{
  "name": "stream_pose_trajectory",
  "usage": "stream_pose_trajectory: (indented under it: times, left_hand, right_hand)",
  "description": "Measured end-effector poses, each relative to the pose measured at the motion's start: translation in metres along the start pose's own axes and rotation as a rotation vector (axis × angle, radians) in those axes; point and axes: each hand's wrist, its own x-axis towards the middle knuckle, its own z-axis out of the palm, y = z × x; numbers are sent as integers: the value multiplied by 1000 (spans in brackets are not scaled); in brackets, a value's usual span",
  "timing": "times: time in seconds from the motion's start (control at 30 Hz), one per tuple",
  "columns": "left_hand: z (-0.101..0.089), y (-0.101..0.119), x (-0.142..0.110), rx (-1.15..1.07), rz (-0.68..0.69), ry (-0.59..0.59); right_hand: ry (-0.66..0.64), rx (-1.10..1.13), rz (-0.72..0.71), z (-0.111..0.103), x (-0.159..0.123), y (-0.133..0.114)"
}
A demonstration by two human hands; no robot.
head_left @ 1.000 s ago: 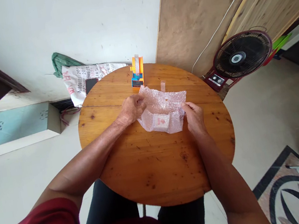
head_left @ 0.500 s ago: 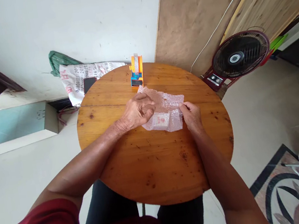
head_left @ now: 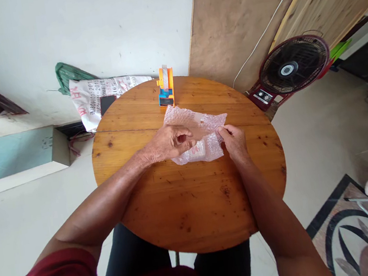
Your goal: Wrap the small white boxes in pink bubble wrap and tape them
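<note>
A pinkish sheet of bubble wrap [head_left: 213, 146] lies spread on the round wooden table [head_left: 193, 200]. On its near part rests a small white item with red print [head_left: 199, 148], its left side hidden by my fingers; its kind I cannot make out. My left hand [head_left: 171, 142] hovers over the left of the wrap, thumb and fingers apart in a curve with nothing between them. At the right edge of the sheet, my right hand [head_left: 235, 141] pinches the bubble wrap between thumb and forefinger.
Beyond the wrap, an orange and blue tape dispenser [head_left: 166, 88] stands at the table's far edge. A dark flat object [head_left: 108, 104] and a printed white sack [head_left: 86, 101] are at the far left. A fan [head_left: 287, 70] stands off to the right.
My left hand has opened wider, thumb and fingers parting, and come slightly nearer me over the white item. The right hand keeps its pinch on the wrap's edge.
</note>
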Motion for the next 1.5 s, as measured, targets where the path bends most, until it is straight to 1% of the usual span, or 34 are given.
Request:
stream_pose_trajectory:
  times: [0.1, 0.2, 0.23, 0.3, 0.43, 0.47, 0.53, 0.63, 0.8, 0.83, 0.9, 0.93, 0.97, 1.0, 1.03, 1.07, 1.13, 1.17, 1.2, 1.23, 1.27, 1.37, 1.43, 1.5]
  left_hand:
    - [0, 4, -1, -128, -48, -83]
    - [-3, 8, -2, -236, -60, -159]
    - [-5, 9, -2, -255, -61, -201]
    - [-9, 12, -3, -277, -48, -334]
    - [-19, 19, -7, -298, 13, -682]
    - [-21, 21, -8, -291, 18, -751]
    - [-23, 28, -10, -274, 22, -841]
    - [-20, 39, -13, -250, 52, -879]
    - [0, 54, -20, -179, 164, -891]
    - [1, 57, -22, -170, 180, -905]
    - [-2, 65, -27, -187, 193, -936]
    - [-6, 70, -29, -212, 189, -928]
    - [-12, 76, -31, -242, 173, -884]
    - [-17, 82, -33, -266, 144, -800]
    - [-22, 86, -33, -281, 101, -678]
    - [-26, 88, -32, -282, 51, -531]
    - [-27, 83, -25, -257, -59, -215]
    - [-24, 76, -20, -238, -96, -89]
    - [-19, 66, -15, -223, -132, 5]
    - [-13, 53, -9, -214, -159, 70]
    - [-5, 39, -3, -207, -188, 117]
    - [22, -1, 6, -264, -302, 161]
    - [35, -18, 6, -383, -373, 140]
    - [42, -26, 1, -477, -413, 111]
  right_hand:
    - [5, 12, 16, 0, 0, 0]
    - [14, 7, 10, -1, 0, -3]
    - [16, 7, 8, -1, -1, -4]
    - [13, 8, 13, -1, -1, -6]
    - [4, 7, 25, -1, 0, -6]
    - [5, 5, 20, -1, 0, -6]
    - [8, 7, 10, -1, 0, -5]
    - [6, 21, 24, -2, 1, -4]
    - [10, 16, 64, -2, 1, -2]
    - [13, 12, 69, -2, 1, -2]
    - [13, -10, 69, -2, 2, 0]
    - [9, -27, 62, -2, 3, 1]
    - [2, -43, 51, -1, 4, 2]
    - [-5, -54, 40, -1, 5, 3]
    - [-9, -60, 29, 0, 5, 4]
    - [-9, -60, 22, 1, 6, 4]
    - [-4, -51, 14, 2, 6, 4]
    - [0, -50, 8, 2, 6, 3]
    - [3, -51, 1, 2, 5, 2]
    - [6, -53, -7, 2, 5, 1]
    - [11, -55, -14, 1, 4, -1]
    - [27, -63, -25, -1, 3, -2]
    - [34, -73, -27, -1, 4, -2]
    - [37, -91, -28, 0, 6, -1]
